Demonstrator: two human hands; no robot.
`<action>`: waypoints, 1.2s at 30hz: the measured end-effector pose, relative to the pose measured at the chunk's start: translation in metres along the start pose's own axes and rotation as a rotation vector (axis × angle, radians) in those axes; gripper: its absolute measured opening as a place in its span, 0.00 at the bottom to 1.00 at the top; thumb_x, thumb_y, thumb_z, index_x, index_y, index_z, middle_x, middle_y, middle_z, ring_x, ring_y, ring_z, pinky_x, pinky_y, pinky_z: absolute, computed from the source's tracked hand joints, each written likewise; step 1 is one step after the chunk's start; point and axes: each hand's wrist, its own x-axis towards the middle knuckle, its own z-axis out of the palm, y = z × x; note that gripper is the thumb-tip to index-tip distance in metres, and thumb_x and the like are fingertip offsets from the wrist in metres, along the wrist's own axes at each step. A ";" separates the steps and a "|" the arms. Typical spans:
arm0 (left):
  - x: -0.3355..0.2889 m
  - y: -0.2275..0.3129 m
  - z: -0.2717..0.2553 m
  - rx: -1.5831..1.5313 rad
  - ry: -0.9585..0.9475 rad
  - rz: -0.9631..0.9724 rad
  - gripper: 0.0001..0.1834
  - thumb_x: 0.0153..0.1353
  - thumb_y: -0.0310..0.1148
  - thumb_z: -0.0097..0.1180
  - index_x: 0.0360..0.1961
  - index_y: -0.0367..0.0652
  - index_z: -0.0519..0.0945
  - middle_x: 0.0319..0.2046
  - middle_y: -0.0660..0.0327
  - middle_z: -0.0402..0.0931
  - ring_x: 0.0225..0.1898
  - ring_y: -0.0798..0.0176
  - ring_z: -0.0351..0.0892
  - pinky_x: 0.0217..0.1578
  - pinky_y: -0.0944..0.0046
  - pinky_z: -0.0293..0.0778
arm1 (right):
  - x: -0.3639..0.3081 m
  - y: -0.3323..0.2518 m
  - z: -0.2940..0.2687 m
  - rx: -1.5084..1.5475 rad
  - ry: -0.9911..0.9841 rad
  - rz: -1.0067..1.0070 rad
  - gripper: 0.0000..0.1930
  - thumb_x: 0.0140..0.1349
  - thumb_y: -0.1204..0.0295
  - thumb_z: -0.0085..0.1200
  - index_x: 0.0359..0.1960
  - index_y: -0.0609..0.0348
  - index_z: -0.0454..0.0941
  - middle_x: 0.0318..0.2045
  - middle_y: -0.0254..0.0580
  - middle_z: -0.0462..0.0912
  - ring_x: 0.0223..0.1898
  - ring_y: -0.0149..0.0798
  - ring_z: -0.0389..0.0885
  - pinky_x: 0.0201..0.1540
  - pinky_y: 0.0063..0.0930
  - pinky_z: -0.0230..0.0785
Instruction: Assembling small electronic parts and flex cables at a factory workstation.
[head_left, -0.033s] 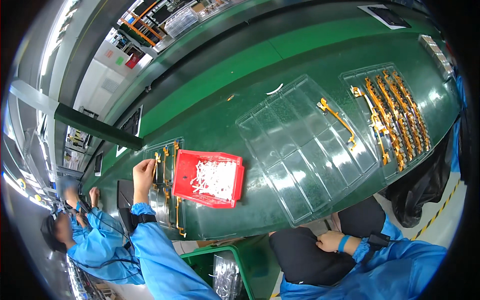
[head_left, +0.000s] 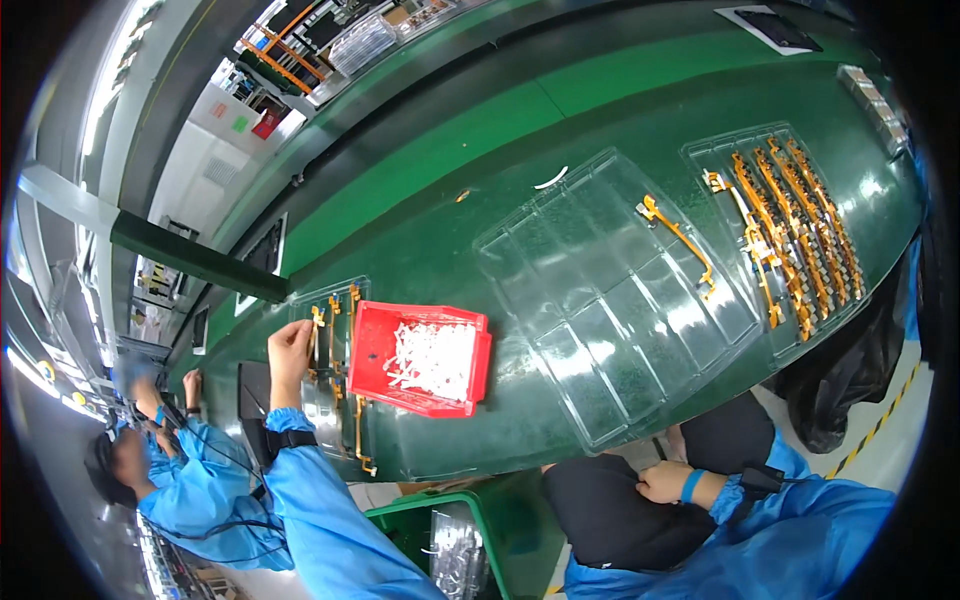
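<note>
My left hand [head_left: 289,352] reaches over a clear plastic tray [head_left: 330,425] at the left of the bench. Its thumb and fingertips are pinched together at the upper end of an orange flex cable [head_left: 317,318], which lies along that tray's left side. More orange flex cables [head_left: 358,420] lie in the same tray, partly hidden by the red bin [head_left: 362,345] to the right of my hand. Many small white strips [head_left: 432,358] fill the bin. My right hand [head_left: 664,482] rests on my dark-trousered lap, its fingers curled in, with no object showing in them.
A large clear compartment tray [head_left: 585,300] holds one orange flex cable [head_left: 680,240]. Right of it, another tray [head_left: 700,150] carries rows of flex cables. A green crate [head_left: 480,515] with clear plastic stands below the bench edge. At the left, a co-worker in blue [head_left: 205,500] works.
</note>
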 end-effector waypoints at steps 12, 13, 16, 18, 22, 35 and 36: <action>-0.003 0.003 -0.023 0.358 0.179 0.087 0.15 0.64 0.37 0.56 0.36 0.32 0.82 0.22 0.61 0.78 0.24 0.75 0.72 0.25 0.70 0.67 | 0.000 -0.003 0.004 0.009 0.053 -0.037 0.20 0.63 0.57 0.43 0.40 0.60 0.81 0.36 0.60 0.82 0.42 0.62 0.80 0.50 0.53 0.70; -0.004 0.004 -0.028 0.356 0.196 0.065 0.16 0.64 0.38 0.56 0.36 0.32 0.82 0.21 0.61 0.78 0.23 0.74 0.72 0.24 0.69 0.66 | -0.002 -0.005 0.001 0.009 0.045 -0.040 0.20 0.63 0.57 0.44 0.40 0.60 0.81 0.36 0.60 0.82 0.41 0.62 0.80 0.49 0.53 0.70; -0.012 -0.001 -0.043 0.235 0.268 -0.039 0.17 0.65 0.39 0.55 0.29 0.33 0.80 0.16 0.63 0.74 0.18 0.72 0.70 0.19 0.69 0.65 | -0.005 -0.007 -0.003 0.012 0.040 -0.040 0.19 0.62 0.58 0.44 0.40 0.60 0.81 0.36 0.61 0.82 0.41 0.63 0.80 0.49 0.53 0.70; -0.031 0.008 -0.050 0.169 0.168 -0.301 0.17 0.63 0.40 0.57 0.27 0.34 0.80 0.16 0.63 0.73 0.16 0.72 0.69 0.17 0.71 0.64 | -0.007 -0.007 -0.004 0.015 0.043 -0.041 0.19 0.62 0.58 0.44 0.40 0.60 0.81 0.36 0.61 0.82 0.41 0.63 0.80 0.49 0.53 0.70; -0.071 0.020 -0.022 0.122 0.128 -0.431 0.15 0.60 0.38 0.61 0.31 0.33 0.82 0.20 0.66 0.74 0.18 0.74 0.69 0.18 0.72 0.64 | -0.005 -0.006 0.000 0.001 0.062 -0.054 0.19 0.62 0.59 0.44 0.39 0.61 0.81 0.36 0.61 0.82 0.40 0.63 0.80 0.49 0.54 0.70; -0.087 0.034 -0.007 -0.112 0.205 -0.533 0.10 0.57 0.30 0.60 0.37 0.34 0.83 0.23 0.71 0.73 0.22 0.76 0.64 0.24 0.73 0.57 | -0.012 -0.011 -0.004 -0.011 0.029 -0.066 0.19 0.62 0.59 0.44 0.42 0.62 0.80 0.38 0.62 0.82 0.43 0.62 0.80 0.50 0.52 0.70; -0.086 0.035 -0.006 -0.112 0.204 -0.531 0.10 0.57 0.30 0.60 0.37 0.34 0.83 0.23 0.71 0.73 0.22 0.76 0.64 0.24 0.73 0.57 | -0.012 -0.010 -0.004 -0.009 0.031 -0.066 0.19 0.62 0.59 0.44 0.42 0.62 0.80 0.38 0.62 0.82 0.43 0.62 0.80 0.50 0.52 0.70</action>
